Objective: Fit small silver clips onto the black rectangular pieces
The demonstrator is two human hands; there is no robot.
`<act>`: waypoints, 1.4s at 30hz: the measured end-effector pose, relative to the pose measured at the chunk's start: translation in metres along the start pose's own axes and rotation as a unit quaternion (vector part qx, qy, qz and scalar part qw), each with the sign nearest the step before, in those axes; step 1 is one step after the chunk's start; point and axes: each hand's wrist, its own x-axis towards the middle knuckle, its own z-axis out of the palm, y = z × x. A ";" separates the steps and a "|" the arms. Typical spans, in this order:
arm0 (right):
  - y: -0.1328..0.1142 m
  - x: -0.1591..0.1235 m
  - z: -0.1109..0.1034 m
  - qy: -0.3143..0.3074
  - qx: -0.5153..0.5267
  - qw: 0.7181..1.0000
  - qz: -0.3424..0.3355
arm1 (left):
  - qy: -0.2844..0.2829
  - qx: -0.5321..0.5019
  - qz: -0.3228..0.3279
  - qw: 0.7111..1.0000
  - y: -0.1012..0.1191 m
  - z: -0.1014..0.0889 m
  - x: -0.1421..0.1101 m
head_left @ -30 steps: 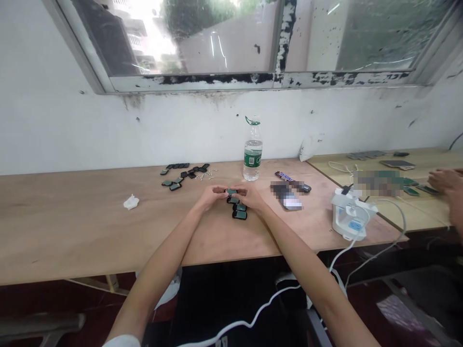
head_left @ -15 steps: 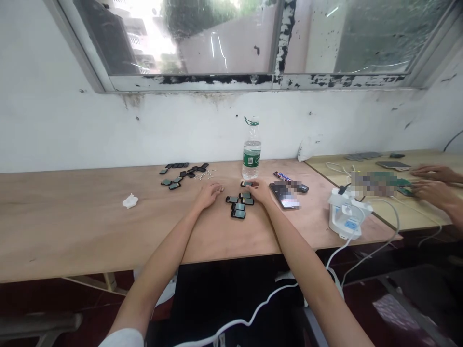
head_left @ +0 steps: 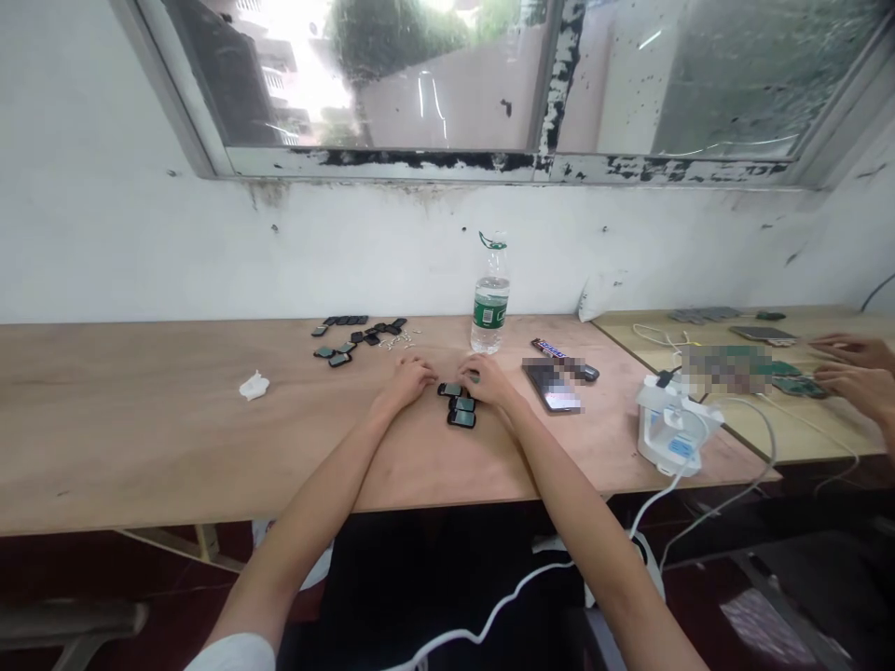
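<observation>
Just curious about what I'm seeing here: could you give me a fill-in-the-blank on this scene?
The water bottle carries a ____ label.
A crumpled tissue lies to the ____ of the left hand.
Small black-framed screens lie beside the right hand, on a tabletop of ____.
A co-worker's hands show at the ____ edge of the view.

Missing words: green, left, wood, right.

Hard daylight glare through the window (head_left: 447, 84), faint table shadows, curved wide-angle edges

Bare left hand (head_left: 406, 382); bare right hand (head_left: 493, 380); white sleeve (head_left: 230, 654) on the left arm.
</observation>
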 end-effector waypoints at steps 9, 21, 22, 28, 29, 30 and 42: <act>-0.033 0.001 0.005 -0.095 -0.065 0.993 0.031 | -0.021 0.003 -0.017 1.000 0.003 -0.005 -0.008; -0.039 0.005 0.002 -0.122 -0.094 0.984 0.088 | -0.003 -0.062 -0.065 0.996 0.008 -0.013 -0.008; -0.039 0.006 0.001 -0.123 -0.097 0.984 0.090 | 0.006 -0.082 -0.070 0.994 0.009 -0.014 -0.008; -0.042 0.008 0.000 -0.126 -0.106 0.983 0.082 | 0.030 -0.165 -0.072 0.983 0.008 -0.010 -0.006; -0.042 0.008 0.000 -0.125 -0.106 0.983 0.082 | 0.033 -0.170 -0.067 0.983 0.008 -0.010 -0.006; -0.042 0.008 0.000 -0.125 -0.107 0.983 0.083 | 0.036 -0.173 -0.063 0.982 0.008 -0.009 -0.005; -0.033 0.007 0.000 -0.082 -0.024 0.994 0.071 | 0.069 -0.180 -0.023 0.981 0.008 -0.014 -0.002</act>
